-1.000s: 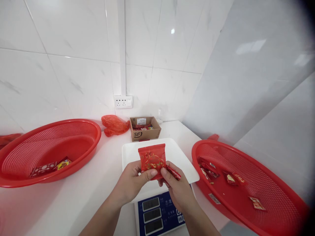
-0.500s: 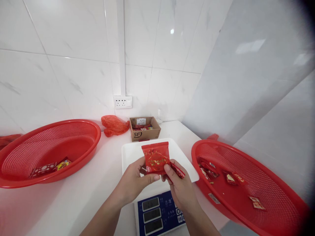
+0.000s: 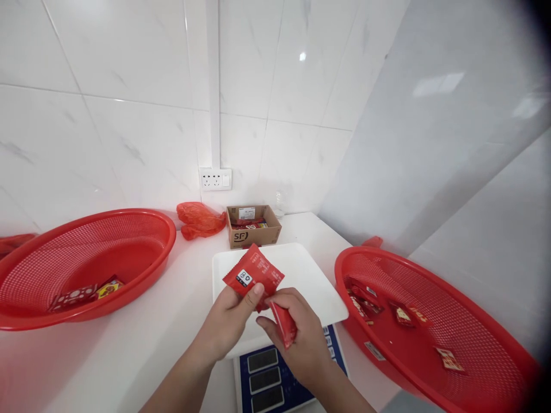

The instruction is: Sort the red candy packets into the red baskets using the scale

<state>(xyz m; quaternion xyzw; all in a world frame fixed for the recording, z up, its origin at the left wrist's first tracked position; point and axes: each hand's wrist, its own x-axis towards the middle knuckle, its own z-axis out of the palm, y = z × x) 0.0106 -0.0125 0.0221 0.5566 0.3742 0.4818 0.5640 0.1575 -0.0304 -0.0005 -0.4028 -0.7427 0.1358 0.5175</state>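
Note:
Over the white pan (image 3: 301, 269) of a weighing scale, my left hand (image 3: 230, 318) pinches a red snack packet (image 3: 260, 274) between thumb and fingers, with its printed label side up. My right hand (image 3: 301, 332) is curled around a second red packet (image 3: 284, 324), seen edge-on against the palm. The right fingertips are close to the lower edge of the first packet; whether they touch it I cannot tell. Below the hands is the blue display panel (image 3: 264, 380) of the scale, partly covered by my right wrist.
A red mesh basket (image 3: 129, 218) with a few packets stands at left, another red basket (image 3: 344, 258) with several packets at right. Behind the scale are a cardboard box (image 3: 253, 236) of packets and a crumpled red plastic bag (image 3: 198, 221). A wall socket (image 3: 216, 179) is above.
The packet in my left hand has been turned from its gold-lettered face to its label side and tilted. My right hand has come off it and rotated, its own packet now showing in the palm.

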